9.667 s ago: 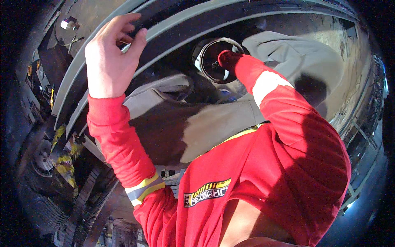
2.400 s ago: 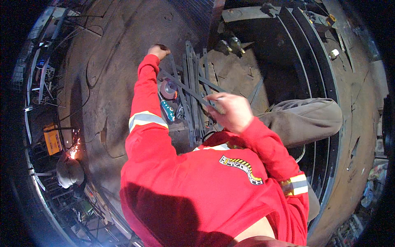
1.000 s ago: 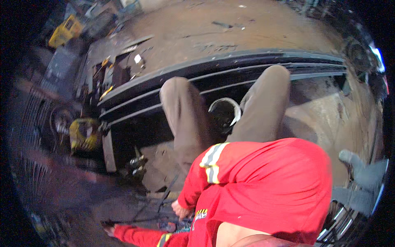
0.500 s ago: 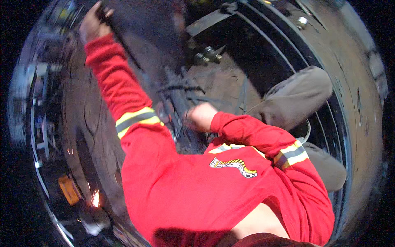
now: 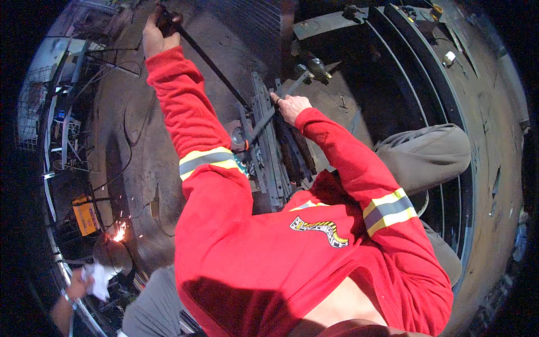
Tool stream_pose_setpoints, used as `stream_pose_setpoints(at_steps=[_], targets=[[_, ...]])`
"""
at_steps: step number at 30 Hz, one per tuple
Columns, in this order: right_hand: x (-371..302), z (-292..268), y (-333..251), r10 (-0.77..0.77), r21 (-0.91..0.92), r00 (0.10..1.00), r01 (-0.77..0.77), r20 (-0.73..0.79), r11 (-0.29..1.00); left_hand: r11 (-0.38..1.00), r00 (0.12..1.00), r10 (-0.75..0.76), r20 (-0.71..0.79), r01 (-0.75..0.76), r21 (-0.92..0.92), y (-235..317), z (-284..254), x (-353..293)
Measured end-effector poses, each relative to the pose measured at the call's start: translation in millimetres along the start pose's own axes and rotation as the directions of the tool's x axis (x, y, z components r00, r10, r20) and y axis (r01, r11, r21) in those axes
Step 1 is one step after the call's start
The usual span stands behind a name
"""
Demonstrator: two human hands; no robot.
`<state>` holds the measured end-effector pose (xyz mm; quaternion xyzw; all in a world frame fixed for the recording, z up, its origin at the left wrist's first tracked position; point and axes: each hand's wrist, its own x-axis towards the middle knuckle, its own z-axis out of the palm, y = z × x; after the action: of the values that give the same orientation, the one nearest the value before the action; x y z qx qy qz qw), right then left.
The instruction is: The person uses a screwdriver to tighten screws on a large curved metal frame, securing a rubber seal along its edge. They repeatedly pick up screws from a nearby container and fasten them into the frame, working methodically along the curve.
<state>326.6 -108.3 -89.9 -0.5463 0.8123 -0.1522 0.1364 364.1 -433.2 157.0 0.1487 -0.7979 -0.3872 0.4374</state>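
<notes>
At the upper left, my left arm is stretched far out. My left hand (image 5: 157, 36) is closed around the upper end of a long black rod (image 5: 210, 64), which slants down toward a pile of grey metal bars (image 5: 264, 132). Close by the pile's top, my right hand (image 5: 293, 108) has its fingers bent around a grey flat bar (image 5: 263, 122) that lies slantwise across the others. Part of that grip is hidden behind the fingers. A round metal disc-like part (image 5: 238, 136) sits left of the pile, beside my left sleeve.
Dark steel beams (image 5: 412, 67) curve along the right, near my bent knee (image 5: 429, 154). Sparks (image 5: 119, 231) glow at lower left by a yellow box (image 5: 85, 216). Another person's hand (image 5: 78, 285) is there with a white cloth (image 5: 98, 281). Cables cross the floor.
My right hand has moved up and away from my body, along the bars. The view has shifted, and my left arm appears farther right. The other person's hand has come into view.
</notes>
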Motion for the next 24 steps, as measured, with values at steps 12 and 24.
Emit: stream_pose_setpoints(at_steps=[12, 24], targets=[[-15.2, -9.1, -52.3, -0.625, -0.338, 0.768, 0.556, -0.141, 0.759, 0.62, 0.952, -0.301, -0.06, 0.147, -0.771, 140.4, 7.8, -27.4], [-93.6, -14.2, -39.8, -0.458, 0.069, 0.888, 0.454, 0.042, 0.888, 0.88, 0.823, -0.474, 0.314, 0.434, 0.192, 51.7, 127.8, -174.6]])
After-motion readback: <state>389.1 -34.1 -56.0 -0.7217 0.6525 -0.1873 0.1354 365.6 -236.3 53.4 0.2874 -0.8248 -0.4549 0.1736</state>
